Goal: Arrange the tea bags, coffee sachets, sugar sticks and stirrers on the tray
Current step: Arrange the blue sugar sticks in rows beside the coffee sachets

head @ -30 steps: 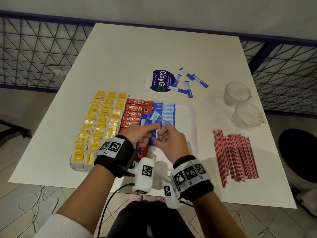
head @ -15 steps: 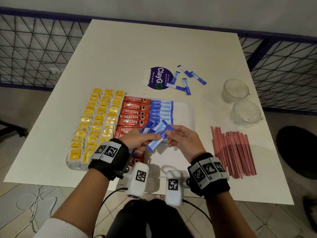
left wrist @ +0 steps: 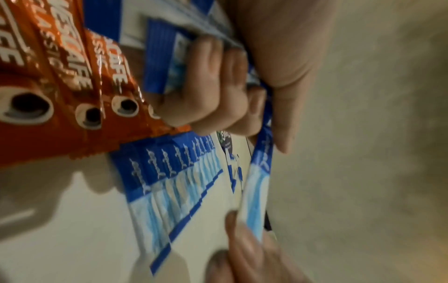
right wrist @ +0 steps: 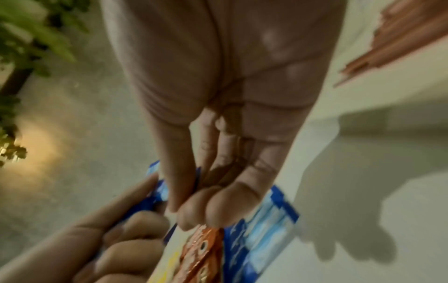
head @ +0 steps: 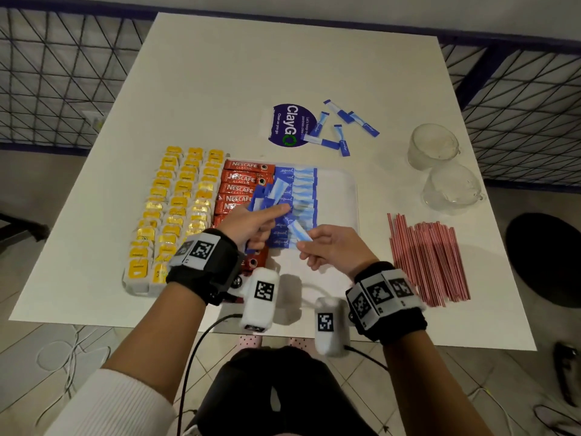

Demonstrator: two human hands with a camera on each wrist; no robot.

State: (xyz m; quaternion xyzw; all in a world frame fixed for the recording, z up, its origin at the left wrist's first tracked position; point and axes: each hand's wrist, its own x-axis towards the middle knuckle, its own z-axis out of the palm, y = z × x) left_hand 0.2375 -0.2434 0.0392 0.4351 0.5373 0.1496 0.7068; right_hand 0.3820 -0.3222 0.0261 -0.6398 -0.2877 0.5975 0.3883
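A white tray holds yellow tea bags at the left, red coffee sachets beside them and a column of blue sugar sticks. Above the sachets, my left hand grips a fanned bundle of sugar sticks; its curled fingers show in the left wrist view. My right hand pinches a single sugar stick low over the column's near end. The far end of that stick reaches my left thumb. Red stirrers lie on the table right of the tray.
Several loose sugar sticks lie beyond the tray beside a purple round sticker. Two upturned glass cups stand at the right, behind the stirrers. Bare tray surface shows right of the sugar column. A metal railing borders the table.
My right hand has drawn one sugar stick out of the left hand's bundle, toward me and to the right. The left hand has kept its bundle over the sachets.
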